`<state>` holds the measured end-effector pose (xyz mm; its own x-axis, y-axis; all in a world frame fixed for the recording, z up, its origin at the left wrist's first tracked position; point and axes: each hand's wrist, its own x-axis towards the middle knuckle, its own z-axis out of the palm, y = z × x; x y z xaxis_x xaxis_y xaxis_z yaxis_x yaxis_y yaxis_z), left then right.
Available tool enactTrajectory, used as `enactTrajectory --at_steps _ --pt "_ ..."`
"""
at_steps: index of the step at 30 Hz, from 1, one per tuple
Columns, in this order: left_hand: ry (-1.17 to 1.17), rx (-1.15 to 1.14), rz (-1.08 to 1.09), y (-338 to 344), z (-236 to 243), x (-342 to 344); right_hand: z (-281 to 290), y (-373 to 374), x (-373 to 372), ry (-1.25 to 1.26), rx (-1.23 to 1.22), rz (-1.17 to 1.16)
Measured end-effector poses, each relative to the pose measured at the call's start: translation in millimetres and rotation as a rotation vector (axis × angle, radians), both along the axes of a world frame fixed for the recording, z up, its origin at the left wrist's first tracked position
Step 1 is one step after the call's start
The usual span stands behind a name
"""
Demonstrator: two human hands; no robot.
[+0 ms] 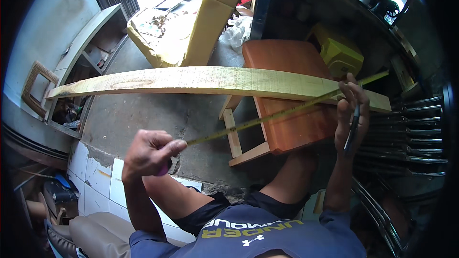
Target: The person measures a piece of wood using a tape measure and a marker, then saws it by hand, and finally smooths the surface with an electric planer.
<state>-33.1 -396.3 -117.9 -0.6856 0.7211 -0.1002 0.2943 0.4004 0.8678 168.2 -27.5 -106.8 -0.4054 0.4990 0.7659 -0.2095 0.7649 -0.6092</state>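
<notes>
A long pale wooden plank [205, 79] lies across a brown-topped wooden stool [296, 124] on the right and reaches a low cabinet on the left. My left hand [149, 155] is closed around a tape measure, whose purple case [165, 167] mostly hides under my fingers. From it a yellow tape blade [253, 122] slants up to the right, crossing the stool seat and the plank and passing beyond it. My right hand [354, 107] is at the plank's right part, fingertips by the blade. A dark pen [353, 126] is tucked between its fingers.
The low cabinet [91, 43] stands along the left wall. A yellow foam-like block [208, 24] leans beyond the plank. Behind the stool sits a yellow plastic object [339, 55]. Stacked chrome tubes [416, 136] are close on my right, and a dark bench stands at the far right.
</notes>
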Motion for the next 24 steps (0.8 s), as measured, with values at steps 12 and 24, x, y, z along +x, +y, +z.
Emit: enactTrajectory --at_steps 12,24 --pt "-0.492 -0.054 -0.108 -39.8 -94.7 68.8 -6.6 -46.2 -6.0 -0.293 0.198 -0.252" --pt "-0.431 0.057 -0.123 -25.3 -41.6 47.6 30.2 -36.5 16.1 -0.283 0.635 -0.196"
